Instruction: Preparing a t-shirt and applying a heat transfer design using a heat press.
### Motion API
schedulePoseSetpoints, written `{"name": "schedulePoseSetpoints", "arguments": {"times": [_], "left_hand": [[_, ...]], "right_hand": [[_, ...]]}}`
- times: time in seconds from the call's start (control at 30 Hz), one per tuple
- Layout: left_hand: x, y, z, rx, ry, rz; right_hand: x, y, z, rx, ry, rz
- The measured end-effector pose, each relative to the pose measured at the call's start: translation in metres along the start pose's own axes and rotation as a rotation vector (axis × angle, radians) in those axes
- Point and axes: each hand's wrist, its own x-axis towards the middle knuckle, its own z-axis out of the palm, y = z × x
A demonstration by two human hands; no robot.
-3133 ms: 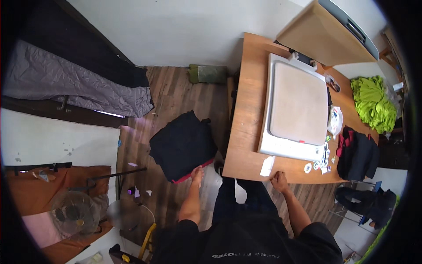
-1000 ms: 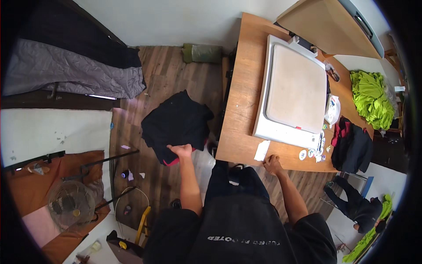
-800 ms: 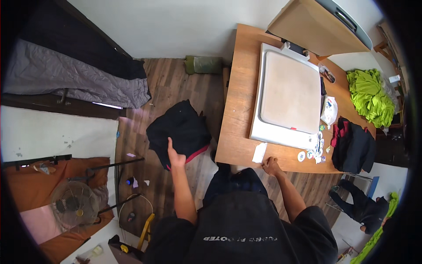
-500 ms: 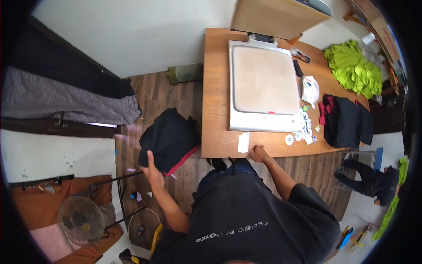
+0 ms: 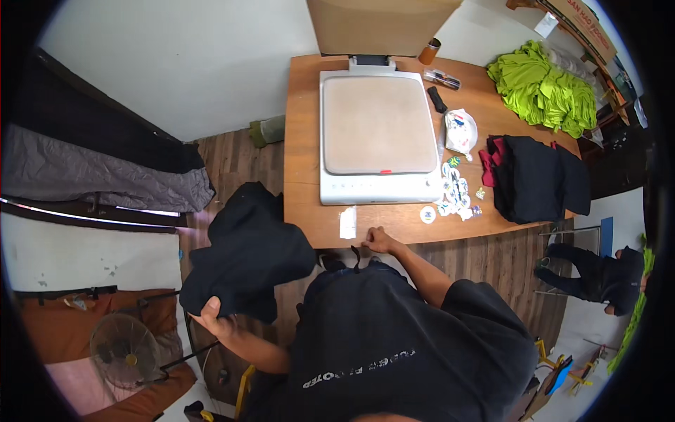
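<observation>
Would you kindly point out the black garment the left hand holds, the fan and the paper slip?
Black garment [image 5: 246, 253], head view, fabric middle
Fan [image 5: 124, 352], head view, grille
Paper slip [image 5: 348, 222], head view, centre

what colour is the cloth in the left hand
The cloth in the left hand looks black or very dark navy, best seen in the head view.

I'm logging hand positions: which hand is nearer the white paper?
Right. The right hand is just right of the white paper; the left hand is well left of it, gripping the black garment.
</observation>
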Motion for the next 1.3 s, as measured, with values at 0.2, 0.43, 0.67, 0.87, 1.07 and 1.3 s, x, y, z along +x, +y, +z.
{"name": "schedulePoseSetpoints", "arguments": {"times": [0.2, 0.43, 0.67, 0.87, 1.07, 1.3], "left_hand": [[-0.013, 0.006, 0.001, 0.167, -0.077, 0.039], [-0.042, -0.031, -0.033, 0.249, -0.048, -0.123], [-0.06, -0.008, 0.03, 0.58, -0.321, -0.133], [-0.067, 0.002, 0.037, 0.525, -0.415, -0.212], [-0.069, 0.003, 0.049, 0.468, -0.488, -0.244], [-0.07, -0.005, 0.054, 0.483, -0.476, -0.253]], "right_hand": [[0.014, -0.025, -0.01, 0.583, 0.076, -0.374], [0.01, -0.1, -0.157, -0.256, 0.766, -0.348], [0.039, -0.105, -0.196, -0.477, 0.547, -0.229], [0.054, -0.122, -0.201, -0.526, 0.408, -0.276], [0.065, -0.113, -0.187, -0.647, 0.406, -0.302], [0.063, -0.116, -0.195, -0.647, 0.366, -0.272]]}}
